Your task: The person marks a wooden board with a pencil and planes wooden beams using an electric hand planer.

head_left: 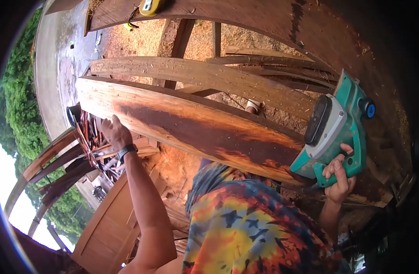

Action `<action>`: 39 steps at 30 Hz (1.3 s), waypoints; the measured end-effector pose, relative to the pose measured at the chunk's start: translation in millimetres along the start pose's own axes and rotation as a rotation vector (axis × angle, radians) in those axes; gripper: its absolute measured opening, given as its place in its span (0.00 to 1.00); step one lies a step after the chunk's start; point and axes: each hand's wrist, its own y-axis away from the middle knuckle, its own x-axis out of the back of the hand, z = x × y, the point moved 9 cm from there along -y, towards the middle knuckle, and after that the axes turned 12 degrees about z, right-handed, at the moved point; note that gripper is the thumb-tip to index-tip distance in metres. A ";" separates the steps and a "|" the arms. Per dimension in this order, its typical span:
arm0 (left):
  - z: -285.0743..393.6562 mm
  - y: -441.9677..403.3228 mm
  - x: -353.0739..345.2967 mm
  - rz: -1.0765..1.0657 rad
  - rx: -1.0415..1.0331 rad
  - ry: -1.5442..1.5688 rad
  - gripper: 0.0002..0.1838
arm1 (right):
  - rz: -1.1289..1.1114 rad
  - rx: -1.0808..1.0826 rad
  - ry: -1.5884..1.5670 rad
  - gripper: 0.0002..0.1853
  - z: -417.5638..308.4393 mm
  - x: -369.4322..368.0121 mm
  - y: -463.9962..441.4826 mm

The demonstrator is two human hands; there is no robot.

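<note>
A long wooden plank [186,123] runs across the middle, its face pale and orange with a dark brown patch along the centre. At its right end a green electric planer [330,132] with a grey and black body is tilted against the wood. My right hand [339,176] has its fingers wrapped round the planer's green handle. On the left, my left hand [116,133], with a dark band at the wrist, is at the plank's lower edge, fingers apart and holding nothing. Whether its fingertips touch the wood I cannot tell.
Behind the plank lies another board [205,75] strewn with shavings. A yellow tape measure [150,6] sits on the wide beam [246,18] at the top. Scrap wood [97,137] is heaped at left, near a panelled wooden door [110,219]. Shavings cover the ground.
</note>
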 end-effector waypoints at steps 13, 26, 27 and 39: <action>57.5 25.4 -67.0 -0.070 -0.333 -0.210 0.32 | -0.146 0.049 0.008 0.33 3.9 8.1 -2.3; 47.8 26.4 -65.8 -0.029 -0.330 -0.150 0.27 | -0.645 -0.048 0.002 0.34 16.6 19.5 -15.5; 46.4 25.9 -66.6 -0.040 -0.322 -0.151 0.27 | -0.647 -0.049 0.005 0.34 17.3 17.0 -16.4; 47.2 25.9 -65.5 -0.032 -0.311 -0.139 0.26 | -0.660 -0.062 -0.007 0.35 23.7 -3.1 -40.4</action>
